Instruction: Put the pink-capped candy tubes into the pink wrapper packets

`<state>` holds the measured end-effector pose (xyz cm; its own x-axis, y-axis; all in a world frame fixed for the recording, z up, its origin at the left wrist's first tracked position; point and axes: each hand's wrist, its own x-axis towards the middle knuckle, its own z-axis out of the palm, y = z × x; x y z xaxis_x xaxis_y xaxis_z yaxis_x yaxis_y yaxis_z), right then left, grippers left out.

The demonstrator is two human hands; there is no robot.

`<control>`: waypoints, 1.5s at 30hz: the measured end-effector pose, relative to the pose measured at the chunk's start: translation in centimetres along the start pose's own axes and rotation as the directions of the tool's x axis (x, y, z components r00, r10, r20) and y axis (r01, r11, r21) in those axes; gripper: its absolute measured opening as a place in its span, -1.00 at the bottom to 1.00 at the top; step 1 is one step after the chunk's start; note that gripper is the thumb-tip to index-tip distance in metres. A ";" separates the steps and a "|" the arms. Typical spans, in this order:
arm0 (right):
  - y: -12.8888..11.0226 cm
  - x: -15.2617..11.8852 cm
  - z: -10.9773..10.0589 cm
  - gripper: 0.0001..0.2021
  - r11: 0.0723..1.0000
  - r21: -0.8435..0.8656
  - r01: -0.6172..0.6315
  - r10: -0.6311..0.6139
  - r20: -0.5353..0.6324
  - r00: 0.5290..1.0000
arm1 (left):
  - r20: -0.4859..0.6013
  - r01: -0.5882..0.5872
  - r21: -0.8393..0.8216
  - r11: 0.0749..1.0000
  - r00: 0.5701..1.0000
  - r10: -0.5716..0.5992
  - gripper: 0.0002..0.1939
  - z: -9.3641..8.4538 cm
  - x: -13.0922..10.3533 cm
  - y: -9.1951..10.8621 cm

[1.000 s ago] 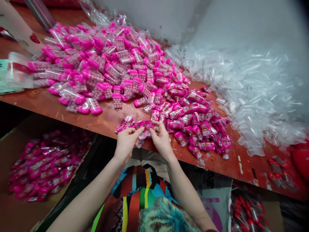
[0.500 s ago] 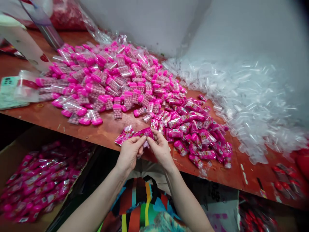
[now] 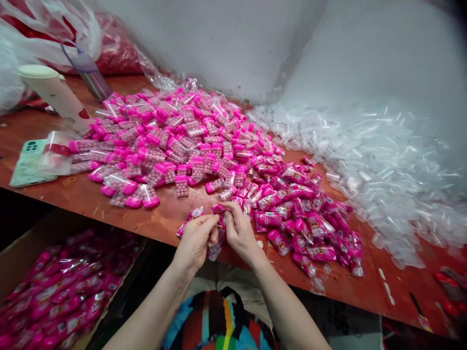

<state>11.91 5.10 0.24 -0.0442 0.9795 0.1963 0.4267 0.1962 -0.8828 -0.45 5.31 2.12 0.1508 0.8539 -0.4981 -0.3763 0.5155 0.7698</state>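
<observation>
At the table's front edge my left hand (image 3: 197, 239) and my right hand (image 3: 241, 234) are close together, fingers pinched on a pink printed wrapper (image 3: 218, 210) that shows between them. Clear film hangs below the fingertips. Another pink wrapper (image 3: 189, 218) lies just behind my left hand. Beyond the hands spreads a heap of small clear bottles with pink caps and pink beads (image 3: 197, 167). To the right of my right hand is a pile of pink wrapped bottles (image 3: 302, 209).
Empty clear bottles (image 3: 365, 155) are heaped at the right by the wall. A box of wrapped bottles (image 3: 69, 287) stands below left. A phone (image 3: 31, 163), white tumbler (image 3: 54, 95) and grey bottle (image 3: 91, 75) are at the left.
The view has shifted, so the table sits lower in it. The wrapper between my hands is now less spread out and mostly covered by the fingers, with clear film hanging lower.
</observation>
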 end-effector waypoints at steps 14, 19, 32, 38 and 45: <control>1.6 9.9 2.0 -0.74 0.562 -0.787 0.254 -0.088 0.248 0.965 | -0.266 -0.123 -0.229 0.966 0.962 0.059 -0.72 -3.8 0.9 3.0; 0.9 7.3 1.0 -0.77 0.881 -0.460 0.108 -0.101 0.041 0.994 | -0.262 -0.140 -0.298 0.944 0.963 0.060 -0.68 -3.6 0.7 3.0; -0.8 -2.5 1.1 -0.79 0.406 0.796 -0.449 0.388 0.294 0.873 | -0.235 -0.202 -0.211 0.956 0.960 0.151 -0.74 -1.5 0.0 0.4; -1.1 -4.6 0.6 -0.70 0.506 0.763 -0.402 0.446 0.167 0.879 | -0.181 -0.171 -0.217 0.961 0.975 0.132 -0.73 -0.5 -1.0 -0.5; -2.1 -6.5 0.6 -0.65 0.761 0.575 -0.302 0.373 -0.007 0.928 | -0.075 -0.124 -0.250 0.960 0.991 0.108 -0.73 -0.2 -1.2 -1.6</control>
<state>10.78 -1.61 0.57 0.1243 0.9817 -0.1445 -0.1810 -0.1207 -0.9760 -0.26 3.41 1.42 0.0400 0.8970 -0.4402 -0.6083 0.3714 0.7015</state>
